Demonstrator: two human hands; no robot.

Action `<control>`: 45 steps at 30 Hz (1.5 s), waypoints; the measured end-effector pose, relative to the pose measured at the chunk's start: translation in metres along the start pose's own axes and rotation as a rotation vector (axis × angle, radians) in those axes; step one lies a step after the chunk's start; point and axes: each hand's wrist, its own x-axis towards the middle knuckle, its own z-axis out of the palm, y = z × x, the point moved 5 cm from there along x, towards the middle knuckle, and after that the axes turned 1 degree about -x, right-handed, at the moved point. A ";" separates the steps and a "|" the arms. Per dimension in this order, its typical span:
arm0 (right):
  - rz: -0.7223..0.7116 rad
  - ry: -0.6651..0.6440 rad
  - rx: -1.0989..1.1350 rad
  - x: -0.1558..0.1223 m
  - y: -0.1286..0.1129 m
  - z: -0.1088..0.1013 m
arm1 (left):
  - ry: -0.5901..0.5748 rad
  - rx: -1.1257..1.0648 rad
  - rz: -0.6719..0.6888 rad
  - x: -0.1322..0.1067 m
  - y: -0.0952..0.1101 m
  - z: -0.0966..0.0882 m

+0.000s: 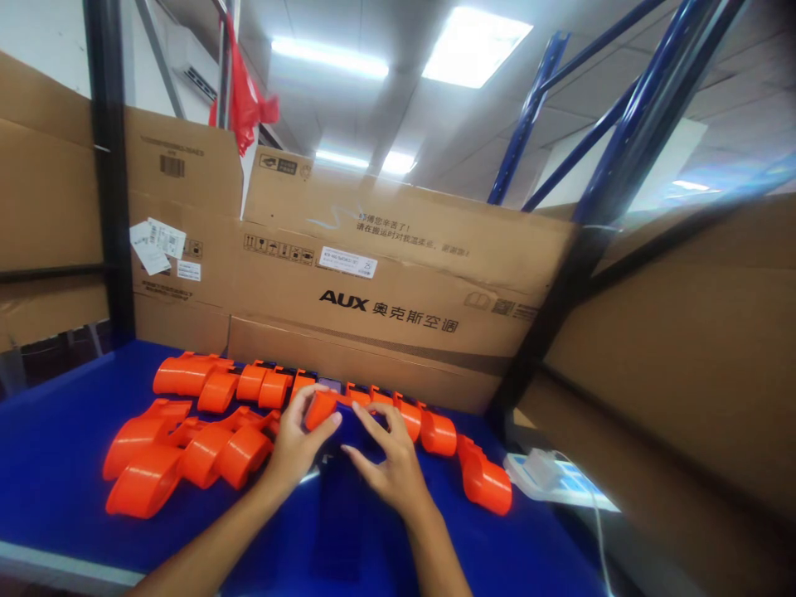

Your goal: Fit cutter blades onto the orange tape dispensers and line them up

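Near the middle of the blue table, my left hand (302, 435) holds a glossy orange looped band (322, 408) between its thumb and fingers. My right hand (389, 452) is at the band's other end, thumb and forefinger around a dark blue strip (354, 429) that joins the orange part. Below my hands a dark shape hangs or lies, too dim to make out. Similar orange bands stand on both sides: a back row (252, 381), a front-left cluster (202, 456), and others to the right (439, 433).
A blue table (55, 423) carries the bands. Behind it rises a printed cardboard panel (398, 332), with metal posts (541, 323) on either side. At the right lie a white power strip (528, 477) and a cable (600, 531). One orange band (488, 482) stands close by.
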 end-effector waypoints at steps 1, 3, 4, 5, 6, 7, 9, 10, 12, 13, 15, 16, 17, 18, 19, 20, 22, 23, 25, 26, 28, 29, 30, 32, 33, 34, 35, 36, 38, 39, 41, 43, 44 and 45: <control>-0.006 -0.002 -0.005 0.000 0.000 0.001 | 0.008 0.006 -0.001 0.001 -0.001 -0.001; -0.016 -0.002 -0.009 -0.001 -0.001 0.002 | 0.015 -0.002 -0.008 0.001 -0.001 -0.002; -0.020 -0.002 -0.012 -0.001 -0.001 0.002 | 0.017 -0.008 -0.011 0.001 0.000 -0.002; -0.023 0.000 -0.016 -0.001 -0.002 0.002 | 0.019 -0.014 -0.014 0.001 0.000 -0.002; -0.026 0.001 -0.022 -0.001 -0.002 0.002 | 0.022 -0.020 -0.014 0.000 0.001 -0.002; -0.028 0.002 -0.029 -0.001 -0.002 0.003 | 0.025 -0.028 -0.015 0.000 0.001 -0.002; -0.035 0.005 -0.043 -0.001 -0.002 0.003 | 0.031 -0.043 -0.017 -0.001 0.001 -0.002; -0.039 0.006 -0.049 -0.001 -0.003 0.003 | 0.033 -0.049 -0.017 -0.001 0.001 -0.003; -0.048 0.011 -0.063 -0.001 -0.003 0.003 | 0.035 -0.054 -0.019 -0.001 0.000 -0.003; -0.053 0.013 -0.070 -0.001 -0.004 0.003 | 0.035 -0.054 -0.021 0.000 -0.001 -0.004; -0.062 0.018 -0.078 -0.001 -0.004 0.003 | 0.035 -0.047 -0.022 0.001 -0.003 -0.005; -0.066 0.021 -0.079 -0.001 -0.004 0.003 | 0.035 -0.039 -0.020 0.001 -0.004 -0.005; -0.070 0.026 -0.078 -0.001 -0.005 0.003 | 0.034 -0.028 -0.014 0.001 -0.004 -0.005; -0.073 0.030 -0.075 -0.001 -0.005 0.003 | 0.032 -0.013 -0.006 0.002 -0.005 -0.005; -0.073 0.034 -0.071 -0.001 -0.006 0.003 | 0.032 0.002 0.003 0.002 -0.005 -0.006; -0.068 0.037 -0.063 -0.001 -0.006 0.003 | 0.031 0.014 0.009 0.001 -0.006 -0.006; -0.043 0.047 -0.034 -0.002 -0.007 0.002 | 0.013 0.007 0.010 0.000 -0.006 -0.005; -0.022 0.058 -0.007 -0.002 -0.007 0.001 | -0.004 -0.021 0.007 0.000 -0.006 -0.004; 0.038 0.093 0.075 -0.002 -0.004 -0.002 | -0.045 -0.121 -0.003 -0.002 -0.006 -0.002; 0.076 0.116 0.131 -0.002 -0.002 -0.004 | -0.062 -0.175 -0.013 -0.002 -0.006 -0.001; 0.175 0.147 0.280 -0.003 0.005 -0.005 | -0.087 -0.250 -0.047 -0.004 -0.006 0.001; 0.235 0.145 0.370 -0.004 0.010 -0.004 | -0.100 -0.269 -0.067 -0.004 -0.007 0.002; 0.297 0.122 0.466 -0.005 0.014 -0.001 | -0.118 -0.279 -0.087 -0.005 -0.008 0.003; 0.409 0.029 0.641 -0.007 0.020 0.008 | -0.157 -0.296 -0.129 -0.007 -0.010 0.007; 0.453 -0.011 0.703 -0.007 0.021 0.013 | -0.168 -0.301 -0.156 -0.008 -0.012 0.008; 0.487 -0.031 0.749 -0.008 0.021 0.016 | -0.167 -0.302 -0.190 -0.009 -0.015 0.009; 0.508 -0.032 0.783 -0.007 0.020 0.018 | -0.156 -0.300 -0.227 -0.009 -0.019 0.009; 0.518 -0.014 0.812 -0.006 0.019 0.019 | -0.134 -0.297 -0.262 -0.009 -0.022 0.009; 0.504 0.028 0.872 -0.004 0.014 0.019 | -0.058 -0.300 -0.305 -0.007 -0.028 0.006; 0.474 0.040 0.901 -0.002 0.011 0.018 | -0.009 -0.312 -0.314 -0.005 -0.029 0.004; 0.384 0.057 0.919 0.000 0.006 0.015 | 0.090 -0.350 -0.314 -0.001 -0.030 -0.001; 0.278 0.063 0.851 0.001 0.002 0.011 | 0.154 -0.386 -0.312 0.003 -0.029 -0.004; 0.233 0.058 0.785 0.001 0.001 0.009 | 0.167 -0.397 -0.313 0.004 -0.028 -0.005; 0.198 0.055 0.709 0.001 0.000 0.007 | 0.169 -0.402 -0.317 0.004 -0.027 -0.005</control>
